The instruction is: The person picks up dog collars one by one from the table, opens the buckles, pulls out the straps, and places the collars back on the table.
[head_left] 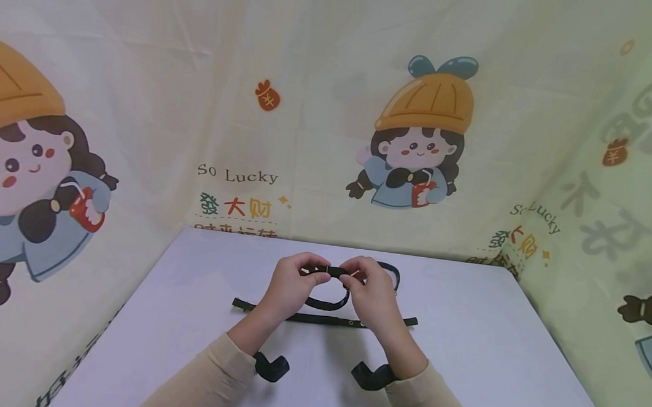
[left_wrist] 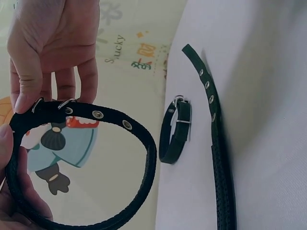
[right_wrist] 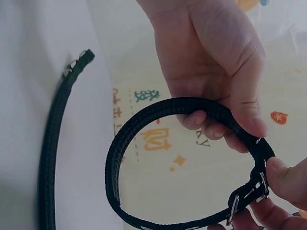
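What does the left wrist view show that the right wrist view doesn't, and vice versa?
Only the left wrist view: a small buckled black loop on the white table, and the metal-ringed holes at one end of the long, narrow black strap.

Only the right wrist view: that strap's opposite end, with metal fittings.

Both share: the larger black looped strap with metal fittings, held between the left hand and right hand, part of the long strap, the table and the cream printed cloth.
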{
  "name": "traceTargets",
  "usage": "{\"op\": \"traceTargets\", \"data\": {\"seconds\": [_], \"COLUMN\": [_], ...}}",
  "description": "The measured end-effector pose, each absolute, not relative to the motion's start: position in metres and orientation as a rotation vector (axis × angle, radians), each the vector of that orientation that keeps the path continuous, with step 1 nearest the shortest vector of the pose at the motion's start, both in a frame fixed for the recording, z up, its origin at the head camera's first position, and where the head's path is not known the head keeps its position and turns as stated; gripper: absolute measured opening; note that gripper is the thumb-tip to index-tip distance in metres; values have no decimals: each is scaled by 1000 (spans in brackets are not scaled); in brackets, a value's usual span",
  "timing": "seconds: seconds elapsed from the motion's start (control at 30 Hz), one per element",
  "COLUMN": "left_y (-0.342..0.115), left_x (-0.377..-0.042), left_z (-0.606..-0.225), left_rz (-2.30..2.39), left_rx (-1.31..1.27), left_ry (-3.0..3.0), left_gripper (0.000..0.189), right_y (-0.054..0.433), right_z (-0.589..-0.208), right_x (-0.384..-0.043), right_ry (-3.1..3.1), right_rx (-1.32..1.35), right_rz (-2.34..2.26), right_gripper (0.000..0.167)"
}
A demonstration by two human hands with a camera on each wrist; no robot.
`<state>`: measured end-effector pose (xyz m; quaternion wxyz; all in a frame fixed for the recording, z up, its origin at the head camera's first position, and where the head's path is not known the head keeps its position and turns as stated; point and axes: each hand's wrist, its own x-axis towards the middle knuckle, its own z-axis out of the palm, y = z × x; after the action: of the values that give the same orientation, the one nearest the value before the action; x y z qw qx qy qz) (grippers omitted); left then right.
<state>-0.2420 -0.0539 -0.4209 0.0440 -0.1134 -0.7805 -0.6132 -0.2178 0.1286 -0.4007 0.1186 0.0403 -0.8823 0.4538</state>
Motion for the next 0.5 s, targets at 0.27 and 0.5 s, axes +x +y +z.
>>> {"op": "traceTargets", "data": {"seconds": [0.27,0.5], "left_y": [-54,-53], "left_x": [-242,-240], "left_z": [-422,-421], "left_rz": [-1869,-1850], "left_rx": [-343,-349], "left_ry": [-2384,-2368], "left_gripper": [18,17], "right_y": [129,130], "right_z": [-402,-403], "right_x": [-219,-220], "right_ry": [-2555,-2539], "right_rx": [115,104], "right_rz": [1356,1381], "right_gripper": [12,12]}}
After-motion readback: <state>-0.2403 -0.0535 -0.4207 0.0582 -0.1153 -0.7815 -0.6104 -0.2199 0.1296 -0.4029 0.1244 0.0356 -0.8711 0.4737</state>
